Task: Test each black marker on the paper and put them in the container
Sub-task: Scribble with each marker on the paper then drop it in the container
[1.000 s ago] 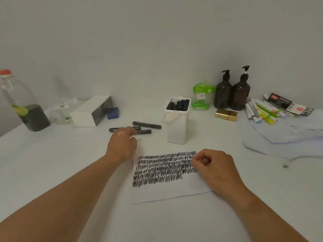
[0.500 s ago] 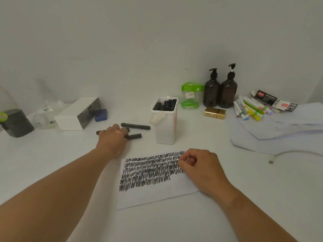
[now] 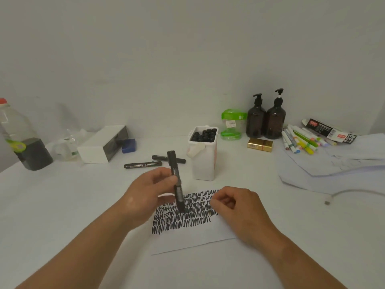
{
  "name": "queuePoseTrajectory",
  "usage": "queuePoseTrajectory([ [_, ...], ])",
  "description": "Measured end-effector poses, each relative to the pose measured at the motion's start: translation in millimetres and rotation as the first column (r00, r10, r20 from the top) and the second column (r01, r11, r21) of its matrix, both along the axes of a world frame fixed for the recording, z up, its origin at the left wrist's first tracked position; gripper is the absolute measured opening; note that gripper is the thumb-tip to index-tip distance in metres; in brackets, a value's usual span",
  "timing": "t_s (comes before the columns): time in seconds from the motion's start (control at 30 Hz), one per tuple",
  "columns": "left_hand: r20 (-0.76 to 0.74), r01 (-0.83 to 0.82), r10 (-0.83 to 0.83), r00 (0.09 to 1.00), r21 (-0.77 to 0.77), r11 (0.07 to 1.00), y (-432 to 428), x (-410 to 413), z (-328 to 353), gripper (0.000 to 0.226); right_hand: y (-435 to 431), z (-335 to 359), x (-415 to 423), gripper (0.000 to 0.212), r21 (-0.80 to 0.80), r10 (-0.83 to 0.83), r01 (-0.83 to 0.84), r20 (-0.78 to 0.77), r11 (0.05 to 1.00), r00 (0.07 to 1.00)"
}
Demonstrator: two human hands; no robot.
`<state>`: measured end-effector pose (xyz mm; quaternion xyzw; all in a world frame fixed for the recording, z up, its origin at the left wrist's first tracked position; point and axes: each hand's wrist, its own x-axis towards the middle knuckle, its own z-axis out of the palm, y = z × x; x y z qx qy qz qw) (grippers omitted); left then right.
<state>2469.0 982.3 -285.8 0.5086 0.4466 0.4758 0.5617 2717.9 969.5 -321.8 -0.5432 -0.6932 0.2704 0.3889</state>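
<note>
My left hand (image 3: 145, 195) holds a black marker (image 3: 176, 180) nearly upright over the left part of the paper (image 3: 193, 236), which is covered with rows of black scribbles. My right hand (image 3: 235, 209) rests loosely curled on the paper's right edge, with nothing visible in it. Two more black markers lie on the table behind my left hand, one (image 3: 142, 164) to the left and one (image 3: 161, 157) partly hidden by the held marker. The white container (image 3: 205, 163) stands behind the paper with several black markers standing in it.
A water bottle (image 3: 18, 134), a white box (image 3: 102, 143) and a blue block (image 3: 128, 145) stand at the back left. Two brown pump bottles (image 3: 265, 119), a green-lidded jar (image 3: 232, 124), a gold box (image 3: 260, 144), coloured pens (image 3: 300, 140) and loose sheets (image 3: 337, 163) fill the right.
My left hand has picked one marker up from the table and carried it back over the paper. My right hand stays on the paper's edge.
</note>
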Motion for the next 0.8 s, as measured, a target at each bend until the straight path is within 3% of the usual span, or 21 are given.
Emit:
queuePoseTrajectory([
  [0.03, 0.076, 0.019, -0.018, 0.997, -0.017, 1.0, -8, 7, -1, 0.014, -3, 3, -3, 0.005, -0.014, 0.055, -0.055, -0.037, 0.998, 0.998],
  [0.17, 0.202, 0.073, -0.069, 0.977, -0.013, 0.997, -28, 27, -13, 0.019, -16, 6, -14, 0.035, -0.114, 0.265, -0.277, -0.106, 0.954, 0.958],
  [0.27, 0.264, 0.034, -0.023, 0.964, -0.036, 0.999, -31, 30, -22, 0.029, -17, 5, -16, 0.014, -0.095, 0.237, -0.253, -0.147, 0.963, 0.96],
  [0.43, 0.244, -0.056, 0.062, 0.968, -0.032, 0.998, -28, 18, -30, 0.028, -9, 6, -4, 0.009, -0.149, 0.165, -0.228, -0.347, 0.962, 0.923],
  [0.5, 0.115, -0.096, 0.09, 0.989, 0.052, 0.994, -30, 12, -30, 0.03, -7, 6, -3, 0.008, -0.158, 0.143, -0.226, -0.416, 0.961, 0.898],
  [0.53, -0.034, -0.112, 0.118, 0.992, 0.131, 0.985, -31, 11, -31, 0.029, -7, 6, -3, 0.009, -0.161, 0.13, -0.221, -0.444, 0.962, 0.887],
  [0.63, -0.497, -0.018, 0.227, 0.837, 0.391, 0.92, -38, 15, -33, 0.028, -9, 5, -7, 0.011, -0.168, 0.11, -0.223, -0.506, 0.96, 0.855],
  [0.7, -0.623, 0.113, 0.289, 0.726, 0.523, 0.845, -43, 23, -32, 0.028, -12, 6, -12, 0.007, -0.167, 0.131, -0.26, -0.546, 0.951, 0.828],
  [0.8, -0.692, 0.252, 0.261, 0.673, 0.546, 0.799, -46, 33, -29, 0.024, -16, 9, -19, 0.01, -0.143, 0.193, -0.326, -0.566, 0.934, 0.801],
])
